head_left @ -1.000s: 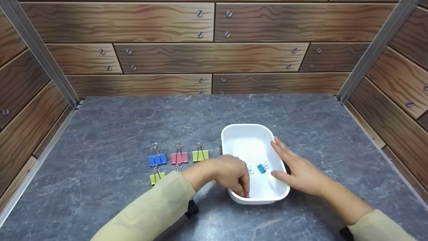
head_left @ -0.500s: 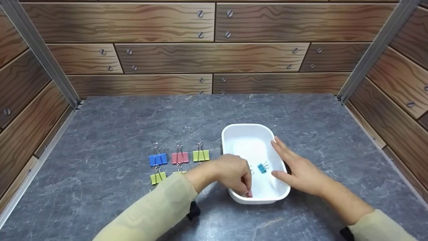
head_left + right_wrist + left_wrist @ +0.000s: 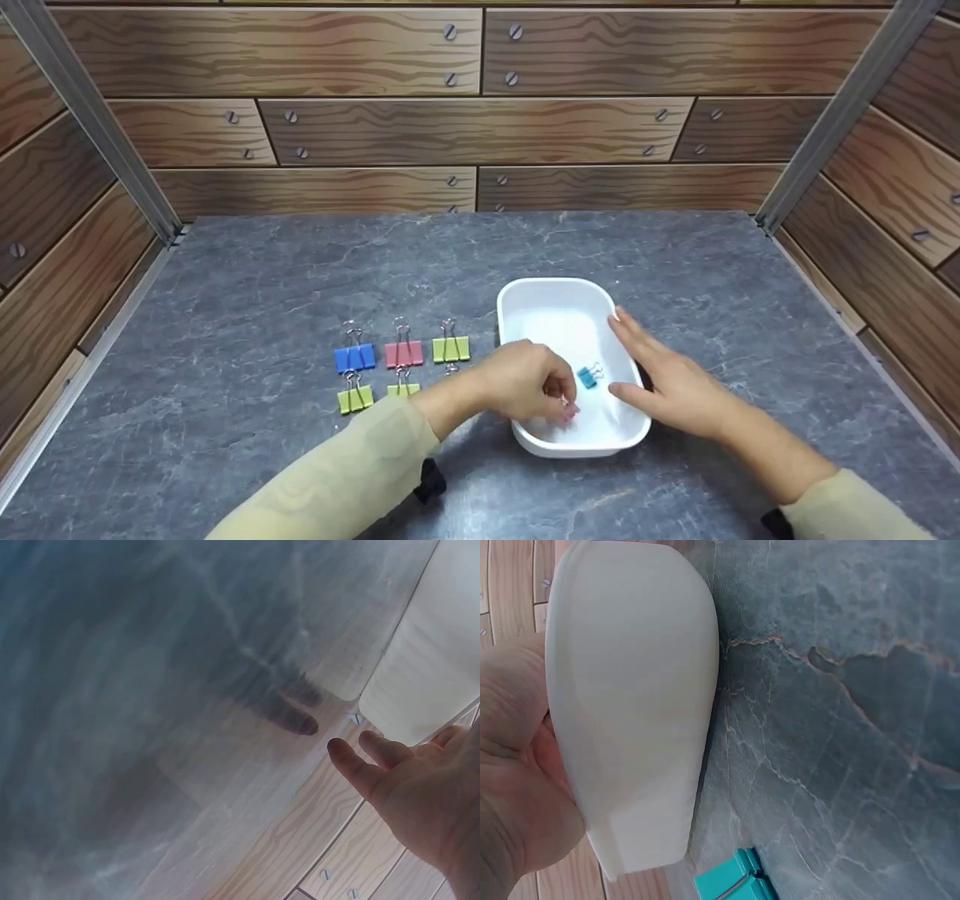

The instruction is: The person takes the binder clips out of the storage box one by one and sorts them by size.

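Observation:
Inside a white plastic bin [image 3: 553, 300], my left hand [image 3: 529, 381] pinches a small pink binder clip [image 3: 571, 412] between thumb and fingertips, low over the bin's near end. A small teal binder clip [image 3: 587, 376] lies on the bin floor just right of those fingers. My right hand [image 3: 667, 384] rests along the bin's right rim with its fingers extended. The left wrist view has the left hand [image 3: 529, 787] reaching over the wall, its fingertips hidden behind the bin [image 3: 634, 705]. From the right wrist, the right hand [image 3: 420, 787] shows beside the bin's outer wall [image 3: 427, 652].
Left of the bin, larger binder clips lie in two rows: blue [image 3: 354, 358], pink [image 3: 403, 353] and yellow-green [image 3: 450, 349] behind, yellow-green [image 3: 355, 399] in front. The left forearm covers part of the front row. A teal binder clip [image 3: 733, 881] shows near the bin's outside.
My left hand has lifted off the bin's near corner and shifted slightly away and right, bringing the pink clip. Wire handles seen beside it earlier are now hidden. The right hand stays put.

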A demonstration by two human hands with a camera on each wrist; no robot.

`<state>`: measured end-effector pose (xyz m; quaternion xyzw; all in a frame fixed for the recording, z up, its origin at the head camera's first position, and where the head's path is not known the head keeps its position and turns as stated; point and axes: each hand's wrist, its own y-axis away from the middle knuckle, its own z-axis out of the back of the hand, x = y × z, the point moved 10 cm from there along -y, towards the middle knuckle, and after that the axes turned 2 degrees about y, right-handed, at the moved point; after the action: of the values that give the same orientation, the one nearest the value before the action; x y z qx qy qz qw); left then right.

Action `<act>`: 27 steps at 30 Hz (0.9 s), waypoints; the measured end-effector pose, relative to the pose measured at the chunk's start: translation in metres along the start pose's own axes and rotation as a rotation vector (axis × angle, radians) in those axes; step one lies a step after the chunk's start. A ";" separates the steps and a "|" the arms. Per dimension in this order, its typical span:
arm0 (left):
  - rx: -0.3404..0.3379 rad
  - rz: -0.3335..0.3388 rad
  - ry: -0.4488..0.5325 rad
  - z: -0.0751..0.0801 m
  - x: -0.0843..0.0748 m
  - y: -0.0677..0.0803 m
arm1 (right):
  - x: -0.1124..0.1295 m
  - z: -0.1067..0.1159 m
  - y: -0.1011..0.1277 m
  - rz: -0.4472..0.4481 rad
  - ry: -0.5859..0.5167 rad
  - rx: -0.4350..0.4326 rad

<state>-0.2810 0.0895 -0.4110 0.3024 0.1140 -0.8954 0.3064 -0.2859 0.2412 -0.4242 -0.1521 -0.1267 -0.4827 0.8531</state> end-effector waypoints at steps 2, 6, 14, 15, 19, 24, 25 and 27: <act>-0.034 -0.024 0.082 0.005 -0.002 0.002 | 0.000 0.000 0.000 0.004 0.000 -0.002; -0.098 -0.056 0.233 0.019 -0.006 0.009 | 0.000 0.000 0.000 0.002 -0.008 -0.001; -0.209 -0.040 0.318 0.057 -0.006 0.037 | -0.001 -0.001 0.000 -0.018 -0.007 0.023; -0.219 -0.034 0.323 0.061 -0.004 0.042 | -0.001 -0.001 -0.001 -0.019 -0.005 0.025; -0.241 -0.029 0.368 0.075 0.002 0.063 | -0.001 -0.002 0.000 -0.025 -0.001 0.028; -0.258 -0.024 0.390 0.084 0.012 0.088 | 0.000 -0.002 0.000 -0.025 -0.001 0.024; -0.258 -0.019 0.388 0.085 0.015 0.093 | 0.000 -0.002 0.000 -0.023 0.000 0.024; -0.255 0.000 0.385 0.083 0.022 0.101 | 0.000 -0.002 0.000 -0.022 0.002 0.023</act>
<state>-0.2714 -0.0331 -0.3602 0.4264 0.2828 -0.7995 0.3147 -0.2860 0.2404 -0.4255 -0.1406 -0.1330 -0.4906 0.8496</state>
